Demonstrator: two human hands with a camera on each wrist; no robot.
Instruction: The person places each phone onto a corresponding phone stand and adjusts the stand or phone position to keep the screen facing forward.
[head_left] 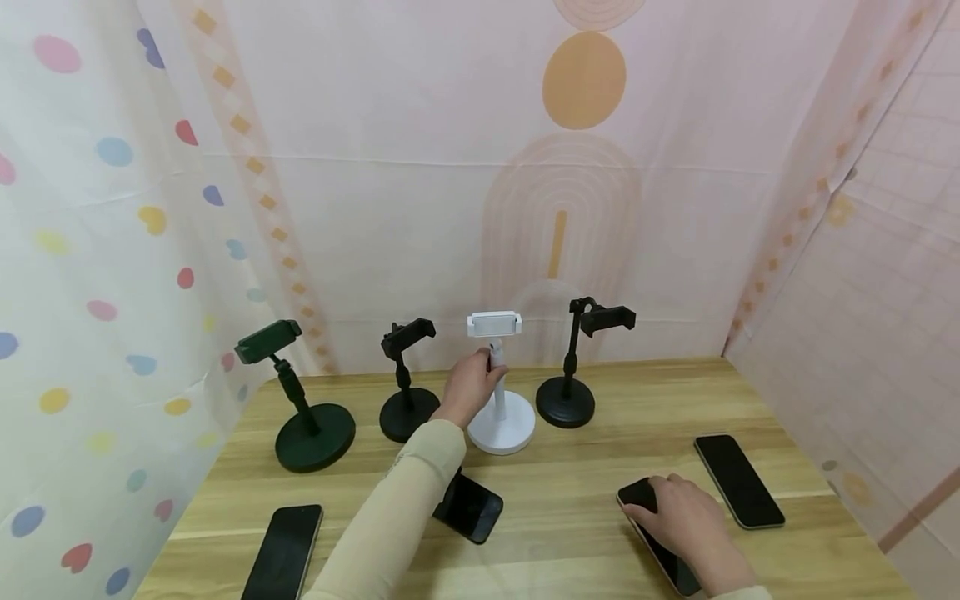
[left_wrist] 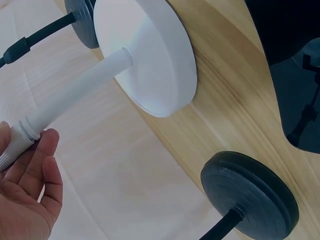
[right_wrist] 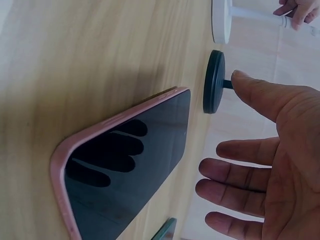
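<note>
My left hand point(head_left: 468, 387) grips the upper stem of a white phone stand point(head_left: 504, 429). In the left wrist view, thumb and fingers curl round the ribbed collar of its stem, and the round base point(left_wrist: 150, 55) shows beyond. The stand's clamp head point(head_left: 494, 323) faces forward above that hand. My right hand point(head_left: 690, 517) is over a smartphone point(head_left: 640, 497) at the right of the table. From the right wrist, that hand point(right_wrist: 260, 180) shows relaxed fingers spread above the dark screen, apart from it; the phone point(right_wrist: 140, 150) lies flat in a pink case.
A green stand point(head_left: 315, 437) and a black stand point(head_left: 408, 414) are left of the white one, another black stand point(head_left: 566, 402) right of it. More phones lie at far right point(head_left: 738, 482), centre front point(head_left: 480, 504) and left front point(head_left: 283, 550). A curtain point(head_left: 405, 208) hangs behind.
</note>
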